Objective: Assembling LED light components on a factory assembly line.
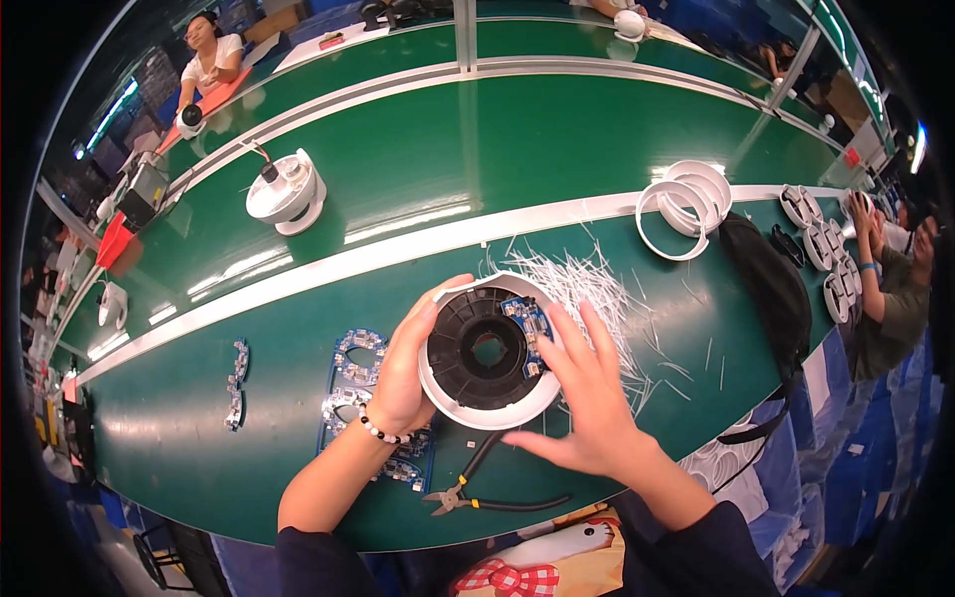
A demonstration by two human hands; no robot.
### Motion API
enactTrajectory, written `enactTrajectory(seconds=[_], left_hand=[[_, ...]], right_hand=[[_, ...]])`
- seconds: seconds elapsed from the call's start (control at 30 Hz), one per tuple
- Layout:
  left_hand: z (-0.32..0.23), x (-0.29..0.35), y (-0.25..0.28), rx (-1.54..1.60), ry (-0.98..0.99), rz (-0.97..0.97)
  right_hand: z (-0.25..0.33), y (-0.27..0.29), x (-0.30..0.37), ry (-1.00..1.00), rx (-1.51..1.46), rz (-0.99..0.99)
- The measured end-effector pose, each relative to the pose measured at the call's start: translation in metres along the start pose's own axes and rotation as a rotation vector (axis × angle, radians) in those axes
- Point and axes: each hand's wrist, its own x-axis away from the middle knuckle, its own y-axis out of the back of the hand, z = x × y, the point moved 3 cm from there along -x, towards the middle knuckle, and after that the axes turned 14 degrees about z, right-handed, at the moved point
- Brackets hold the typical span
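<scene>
My left hand (400, 363) grips the left side of a round white housing (502, 416), open face up, above the green table. Inside it sits a black ribbed disc (453, 350) with a hole through its middle. A curved blue circuit board (524, 316) lies along the disc's right side. My right hand (599, 403) is spread at the housing's right, its fingertips by the board; whether they touch it I cannot tell. Under my hands lie diagonal cutters (450, 498) with black handles, jaws toward the left. A panel of blue circuit boards (343, 400) is partly hidden by my left forearm.
Thin white strips (592, 289) are heaped beyond the housing. White rings (668, 234) and a black bag (766, 289) are at the right. A separate curved board (237, 383) lies left. Past the pale rail stands a white device shell (288, 194). Other people sit far left and right.
</scene>
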Motion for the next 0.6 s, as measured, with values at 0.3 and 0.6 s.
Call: enactTrajectory(seconds=[0.3, 0.6], left_hand=[[-0.006, -0.07, 0.083, 0.298, 0.028, -0.35], [0.004, -0.187, 0.18, 0.252, -0.05, -0.538]], right_hand=[[0.034, -0.043, 0.069, 0.152, 0.026, 0.71], [0.033, -0.038, 0.043, 0.097, 0.088, 0.86]])
